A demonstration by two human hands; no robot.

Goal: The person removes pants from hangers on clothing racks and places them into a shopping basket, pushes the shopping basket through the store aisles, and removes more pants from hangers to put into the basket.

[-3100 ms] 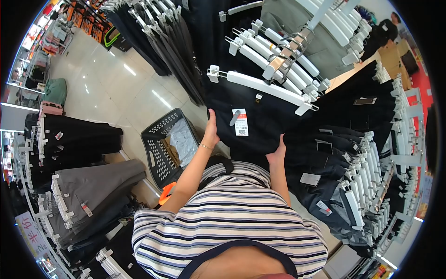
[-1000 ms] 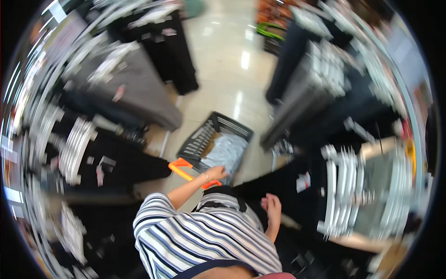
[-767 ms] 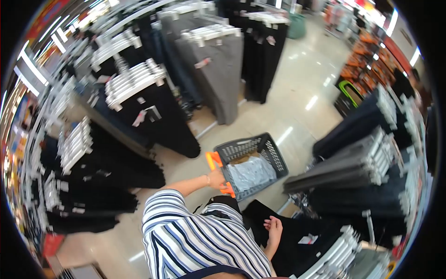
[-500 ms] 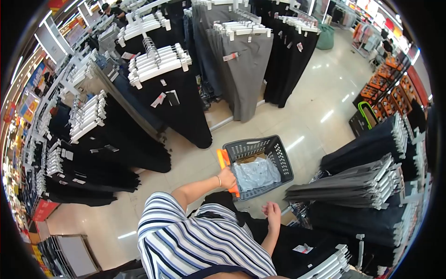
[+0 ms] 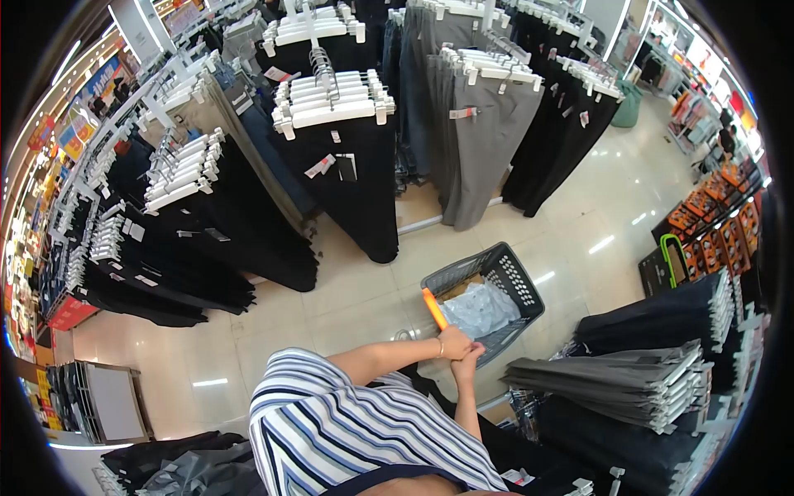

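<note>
A dark grey shopping basket (image 5: 523,299) with perforated sides is in front of me, near the middle of the head view. Inside it lie a crumpled clear plastic bag (image 5: 480,309) and something brown, partly covered. My left hand (image 5: 452,341), with a band on its wrist, is closed around the orange handle (image 5: 433,308) on the basket's near-left side. Right beside it, my right hand (image 5: 471,355) is closed at the handle's lower end and touches the left hand. The fingers hide that end of the handle.
Black trousers (image 5: 343,186) and grey trousers (image 5: 488,136) hang from racks ahead and left. More grey trousers (image 5: 604,376) jut out close on the right. Shiny tiled floor (image 5: 356,310) runs between the racks. A black box with a green rim (image 5: 662,269) stands at right.
My right hand has moved from apart, with loosely bent fingers, up to the handle beside my left hand. The basket is turned slightly, and the view has swung left.
</note>
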